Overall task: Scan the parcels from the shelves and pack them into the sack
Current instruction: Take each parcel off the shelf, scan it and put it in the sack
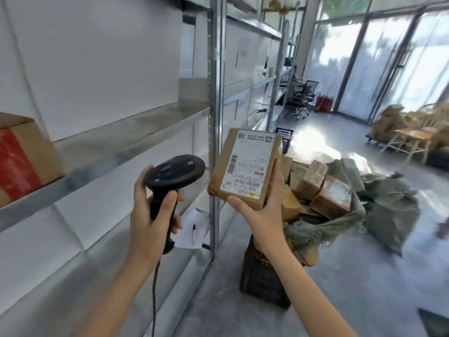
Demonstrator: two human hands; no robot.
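Head view: your right hand (261,210) grips the parcel (245,169) from below, thumb across its lower edge, fingers curled up its right side. Your left hand (153,210) is wrapped round the handle of the scanner (173,176), whose head sits just beside the parcel at 9 o'clock.

The parcel's long axis runs 12 to 6, label facing you. It is a flat, stiff brown card box with a smooth white label, barcodes toward the bottom.

The scanner is matte black plastic, corded.

The sack (345,215), coarse green weave, lies open at 4 o'clock, holding boxes; your right hand is nearer it.
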